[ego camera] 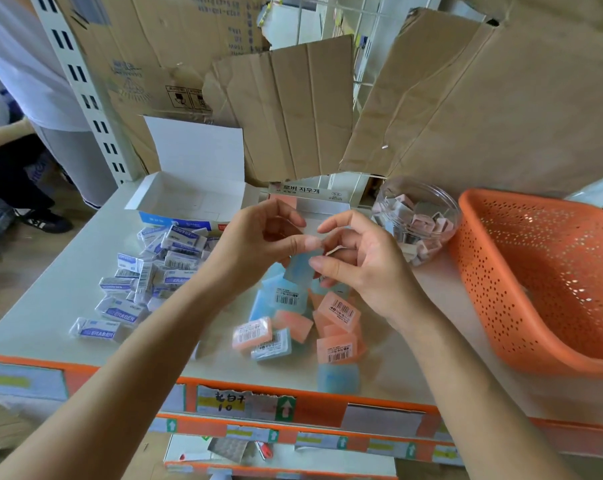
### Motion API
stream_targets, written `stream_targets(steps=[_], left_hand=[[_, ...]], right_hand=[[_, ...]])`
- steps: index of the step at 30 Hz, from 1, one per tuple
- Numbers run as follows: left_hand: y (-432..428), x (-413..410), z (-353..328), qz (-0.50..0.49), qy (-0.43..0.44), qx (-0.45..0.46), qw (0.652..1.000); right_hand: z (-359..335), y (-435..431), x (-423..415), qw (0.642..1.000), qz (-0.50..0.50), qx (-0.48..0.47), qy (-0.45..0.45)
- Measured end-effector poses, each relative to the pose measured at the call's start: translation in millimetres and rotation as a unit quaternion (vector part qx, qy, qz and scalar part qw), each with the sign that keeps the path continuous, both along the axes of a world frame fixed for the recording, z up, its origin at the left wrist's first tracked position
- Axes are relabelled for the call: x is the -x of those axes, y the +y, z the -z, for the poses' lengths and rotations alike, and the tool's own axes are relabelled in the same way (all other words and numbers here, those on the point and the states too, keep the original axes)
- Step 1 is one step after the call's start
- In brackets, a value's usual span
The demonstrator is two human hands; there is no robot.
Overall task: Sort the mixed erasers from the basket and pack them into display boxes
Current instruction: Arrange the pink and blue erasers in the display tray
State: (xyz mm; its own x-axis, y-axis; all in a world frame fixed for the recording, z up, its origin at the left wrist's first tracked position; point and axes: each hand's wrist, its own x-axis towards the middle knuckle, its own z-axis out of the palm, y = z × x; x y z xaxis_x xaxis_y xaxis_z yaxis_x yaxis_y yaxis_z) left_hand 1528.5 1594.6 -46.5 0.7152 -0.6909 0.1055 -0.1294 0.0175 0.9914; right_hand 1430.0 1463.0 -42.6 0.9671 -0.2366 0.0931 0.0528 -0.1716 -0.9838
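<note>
Seen from the head camera, both hands met above the middle of the white table [50, 292]. The left hand [263, 237] had its fingers curled, and its grip closed on the top edge of a pale blue eraser [300, 273], with the thumb tip pressed there. The right hand [362, 268] pinched the same eraser from the right, its thumb on the near face and its other fingers curled behind (I could not tell what the small pale edge just above that thumb was). The eraser was held in the air, tilted, just above a loose pile of pink and blue erasers [331, 327] that lay on the table.

Left of that pile lay a heap of white erasers in blue-printed sleeves [147, 278]. Beyond the heap stood an open white display box [144, 197] with its lid up. Beside it, behind the hands, a second display box [307, 192] with Korean print showed a pink eraser [283, 201] at its left end. To the right was a clear round tub [391, 199] of small pinkish pieces, just beside the orange basket [507, 306] on the table's right side. Flattened cardboard [293, 116] leaned behind everything.
</note>
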Motion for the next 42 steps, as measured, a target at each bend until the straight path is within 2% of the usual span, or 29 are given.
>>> stream_targets(steps=[4,9,13,15,17,21,25,29,38,42], left_hand=[[1,-2,1,0.007,0.027,0.001,1.000],[3,-8,10,-0.005,0.030,-0.015,0.999],[1,-15,15,-0.028,0.012,-0.022,0.999],[-1,-22,17,-0.041,0.005,-0.033,0.999],[-5,-29,21,-0.067,-0.039,-0.064,0.995],[-7,-44,30,-0.160,-0.195,-0.179,0.951],[-10,-56,37,-0.128,-0.242,-0.276,0.921],[-14,-55,38,-0.107,-0.264,-0.304,0.909],[-15,-55,38,-0.098,-0.267,-0.321,0.903],[-13,-55,38,-0.095,-0.272,-0.318,0.903]], right_hand=[[0,-4,-6,0.998,0.028,-0.053,-0.011],[2,-10,-12,0.998,0.045,-0.041,-0.012],[9,-21,-20,0.997,0.031,0.072,0.016],[11,-27,-26,0.986,0.026,0.163,0.022],[13,-31,-36,0.969,0.034,0.242,0.026],[20,-39,-62,0.942,0.061,0.329,0.027],[30,-42,-89,0.913,0.043,0.401,0.058],[38,-40,-104,0.891,0.002,0.449,0.065],[48,-43,-115,0.856,-0.024,0.517,-0.008],[46,-45,-119,0.843,-0.037,0.537,-0.006]])
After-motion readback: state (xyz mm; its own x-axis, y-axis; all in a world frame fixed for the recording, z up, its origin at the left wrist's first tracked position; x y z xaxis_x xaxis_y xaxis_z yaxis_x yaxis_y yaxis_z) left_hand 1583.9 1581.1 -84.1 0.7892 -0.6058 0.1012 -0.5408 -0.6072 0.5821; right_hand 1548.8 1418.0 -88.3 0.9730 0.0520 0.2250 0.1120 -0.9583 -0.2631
